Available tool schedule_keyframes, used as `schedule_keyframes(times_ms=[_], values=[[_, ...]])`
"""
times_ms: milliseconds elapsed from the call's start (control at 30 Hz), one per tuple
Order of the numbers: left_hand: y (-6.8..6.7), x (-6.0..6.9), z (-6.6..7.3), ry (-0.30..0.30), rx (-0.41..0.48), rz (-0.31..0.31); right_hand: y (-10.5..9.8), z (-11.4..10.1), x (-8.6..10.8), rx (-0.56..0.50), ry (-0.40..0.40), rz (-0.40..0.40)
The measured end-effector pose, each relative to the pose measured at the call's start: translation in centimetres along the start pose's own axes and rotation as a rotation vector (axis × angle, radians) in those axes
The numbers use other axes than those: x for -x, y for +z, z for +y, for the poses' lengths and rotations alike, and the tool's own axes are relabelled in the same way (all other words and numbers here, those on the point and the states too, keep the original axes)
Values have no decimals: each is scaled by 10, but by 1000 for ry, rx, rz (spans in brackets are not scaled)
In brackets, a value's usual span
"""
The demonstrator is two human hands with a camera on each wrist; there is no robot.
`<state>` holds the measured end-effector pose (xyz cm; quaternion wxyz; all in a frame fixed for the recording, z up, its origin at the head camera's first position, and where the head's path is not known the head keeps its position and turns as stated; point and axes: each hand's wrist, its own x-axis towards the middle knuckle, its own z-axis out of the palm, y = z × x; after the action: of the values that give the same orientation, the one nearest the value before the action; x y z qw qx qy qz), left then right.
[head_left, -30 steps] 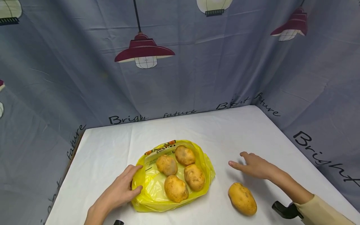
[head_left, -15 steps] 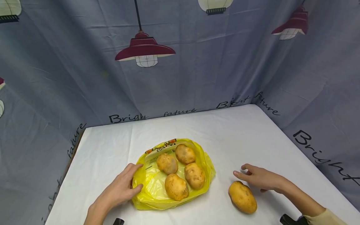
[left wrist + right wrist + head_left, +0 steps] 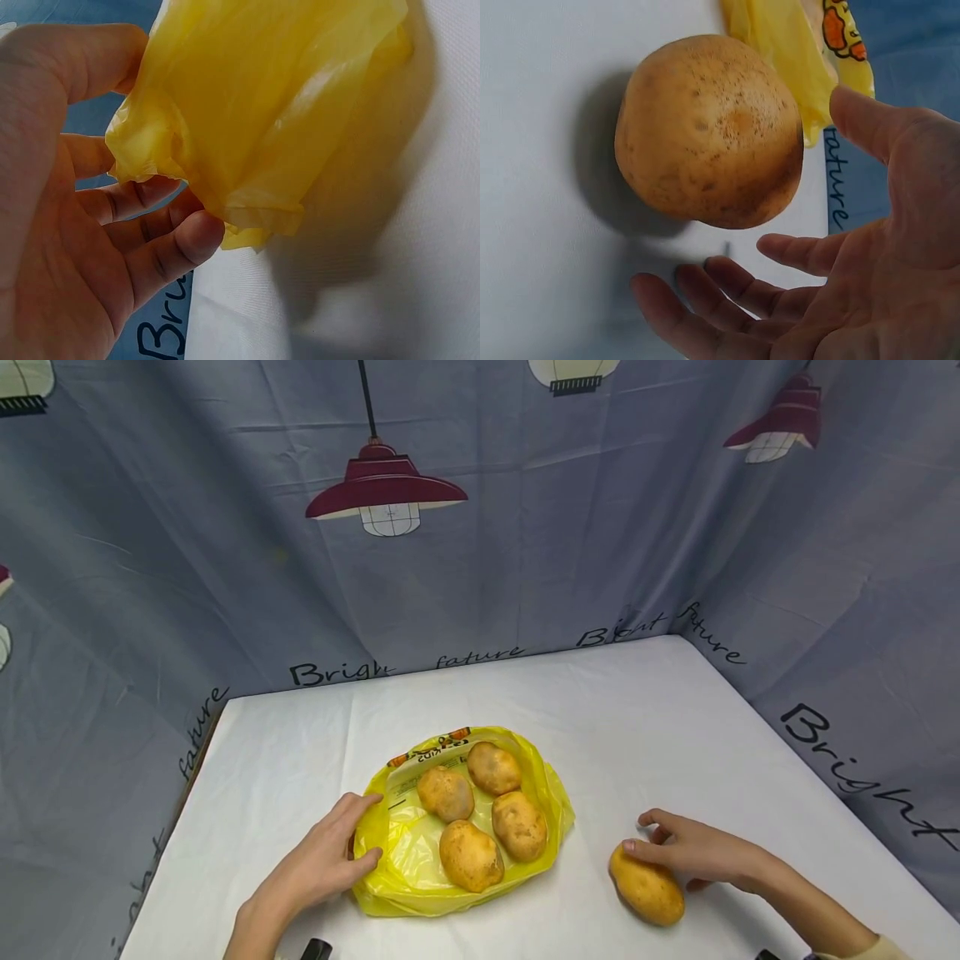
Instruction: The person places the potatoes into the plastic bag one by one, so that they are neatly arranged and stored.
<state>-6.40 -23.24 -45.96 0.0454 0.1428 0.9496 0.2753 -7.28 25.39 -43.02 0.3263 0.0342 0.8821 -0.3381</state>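
A yellow plastic bag [image 3: 408, 897] lies with its mouth spread wide, and several potatoes [image 3: 471, 857] rest inside. My left hand [image 3: 318, 860] holds the bag's left side, with thumb and index finger at its rim. In the left wrist view, the curled fingers [image 3: 176, 251] touch the crumpled yellow plastic; some fingertips are hidden behind it. One loose potato [image 3: 647, 893] lies on the white cloth to the right of the bag. Over its far right side reaches my right hand [image 3: 708, 852]. The right wrist view shows the spread, bent fingers and thumb around this potato [image 3: 709, 135], apparently without gripping it.
A white cloth [image 3: 480, 702] covers the table. Grey-blue curtains [image 3: 525, 552] printed with lamps and lettering stand behind and at both sides. Black camera mounts [image 3: 317, 949] show by the wrists.
My right hand has moved down and toward me, from beyond the loose potato to over its far right side. The left hand stays at the bag; the potatoes have not moved.
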Motion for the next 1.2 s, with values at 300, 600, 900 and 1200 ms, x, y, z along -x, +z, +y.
schedule_keyframes(times_ms=[300, 600, 900, 1200], values=[[0, 2, -1, 21, -3, 11, 7, 3, 5, -41, -29, 4], [0, 2, -1, 10, -6, 6, 20, 4, 7, 28, -120, 16], [1, 2, -2, 10, -7, 12, 28, 6, 7, 55, -169, 40], [2, 3, -2, -7, 8, -6, 34, 4, 5, 91, -129, 61]])
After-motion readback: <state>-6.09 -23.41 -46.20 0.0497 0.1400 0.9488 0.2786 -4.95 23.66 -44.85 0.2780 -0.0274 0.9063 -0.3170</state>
